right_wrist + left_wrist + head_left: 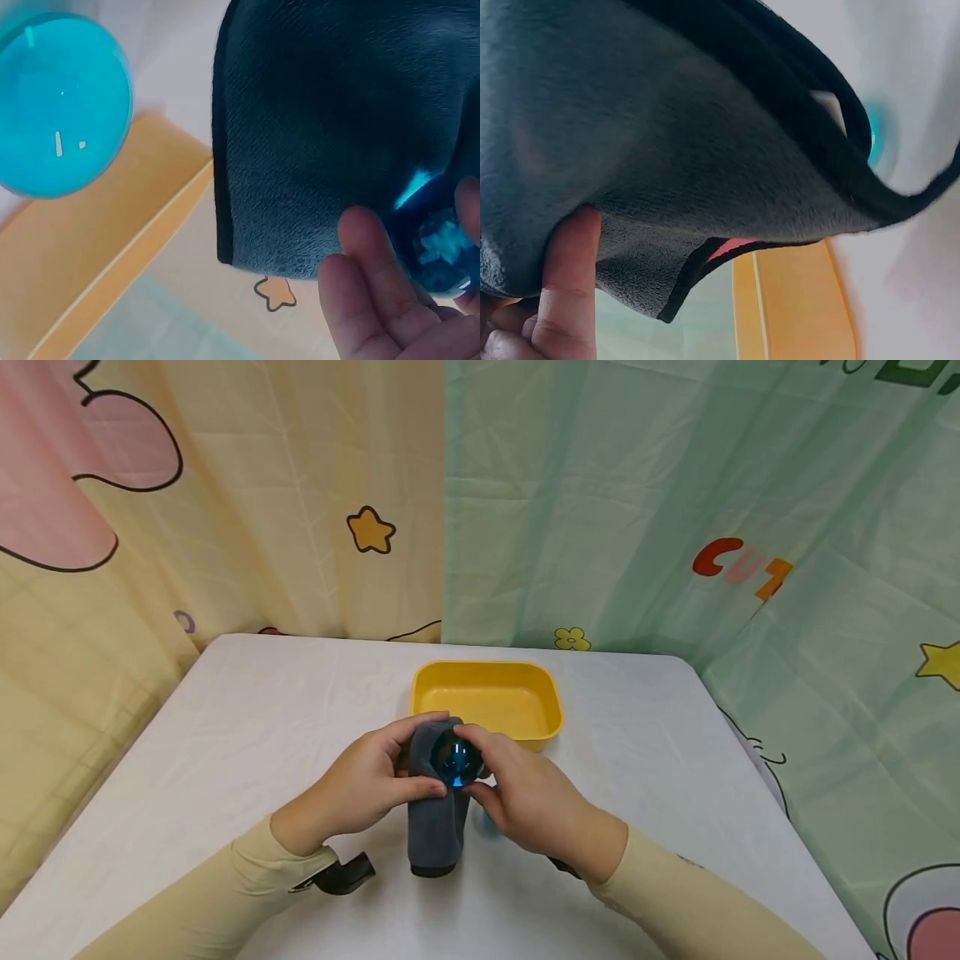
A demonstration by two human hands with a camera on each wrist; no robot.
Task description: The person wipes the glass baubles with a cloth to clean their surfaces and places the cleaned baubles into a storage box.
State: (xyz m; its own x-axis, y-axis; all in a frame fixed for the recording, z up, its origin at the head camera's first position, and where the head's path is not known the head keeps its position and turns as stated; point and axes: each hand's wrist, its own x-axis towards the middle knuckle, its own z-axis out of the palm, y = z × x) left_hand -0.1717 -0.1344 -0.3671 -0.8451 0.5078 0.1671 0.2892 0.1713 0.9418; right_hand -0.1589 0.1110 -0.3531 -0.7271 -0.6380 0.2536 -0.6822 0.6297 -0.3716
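Note:
A clear blue glass-like ball (456, 762) sits against a dark grey cloth (433, 831) in front of my body. My right hand (528, 789) pinches the ball between thumb and fingers; the right wrist view shows the ball (439, 251) at the fingertips, pressed to the cloth. My left hand (363, 781) grips the cloth from the left, thumb near the ball. The cloth's lower end hangs toward the table. In the left wrist view, the fuzzy cloth (652, 127) with black edging fills much of the frame, and a finger (570, 277) presses into it.
A yellow rectangular tray (487, 693) stands on the white table (315, 693) just beyond my hands. A second blue, round, see-through object (64, 105) lies near it, mostly covered by my right hand in the head view. Printed curtains (562, 485) enclose the table.

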